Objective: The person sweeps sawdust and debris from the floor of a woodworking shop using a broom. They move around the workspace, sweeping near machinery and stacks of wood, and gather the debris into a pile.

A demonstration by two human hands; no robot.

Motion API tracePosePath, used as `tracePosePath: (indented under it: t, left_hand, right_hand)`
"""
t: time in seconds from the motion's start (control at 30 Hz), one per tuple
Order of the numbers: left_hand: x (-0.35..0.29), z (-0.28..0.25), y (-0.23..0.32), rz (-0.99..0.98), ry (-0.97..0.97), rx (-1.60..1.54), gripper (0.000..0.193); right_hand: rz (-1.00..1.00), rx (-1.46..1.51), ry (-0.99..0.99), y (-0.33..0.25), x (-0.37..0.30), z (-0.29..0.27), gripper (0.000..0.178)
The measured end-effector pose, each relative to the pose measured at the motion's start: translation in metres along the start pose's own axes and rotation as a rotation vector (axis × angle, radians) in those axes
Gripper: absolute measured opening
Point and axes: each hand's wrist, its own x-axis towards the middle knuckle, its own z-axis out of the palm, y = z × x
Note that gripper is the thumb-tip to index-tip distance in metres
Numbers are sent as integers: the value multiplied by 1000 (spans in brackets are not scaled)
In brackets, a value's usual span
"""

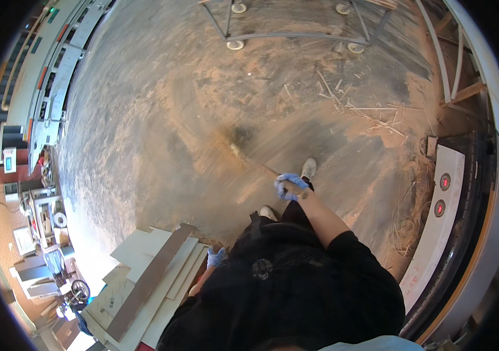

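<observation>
In a blue glove, my right hand [290, 186] is closed around the wooden handle of a broom [266, 168]. The broom slants away to the far left, and its bristle end is smeared by motion over the dusty floor [144, 128]. Brown sawdust is spread on the floor around that end. My left hand [216, 256], also gloved in blue, hangs low at my side, close to a stack of pale boards [144, 248]. Its fingers look loosely apart with nothing in them; whether it touches the boards I cannot tell. A brown strip [150, 284] lies across the stack.
A metal cart frame [296, 36] on white casters stands at the far side. Thin wood offcuts [372, 114] lie scattered at the right. Along the right runs a machine [436, 222] with two red-lit displays. Another long machine [56, 76] and a wheeled bike [78, 289] are at the left.
</observation>
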Motion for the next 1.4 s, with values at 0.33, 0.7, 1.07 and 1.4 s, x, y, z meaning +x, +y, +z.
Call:
tracePosePath:
  t: [0.33, 0.7, 1.07, 1.4]
  left_hand:
    - [24, 93, 246, 272, 34, 480, 75]
    - [64, 105, 329, 250, -11, 574, 73]
    - [186, 92, 550, 455, 7, 566, 77]
    - [274, 92, 655, 487, -109, 781, 76]
  right_hand:
    - [-630, 459, -27, -201, -217, -65, 9]
    - [-407, -89, 371, -233, -150, 47, 15]
    - [-250, -262, 116, -314, 68, 183, 15]
    - [-642, 307, -45, -376, -51, 98, 14]
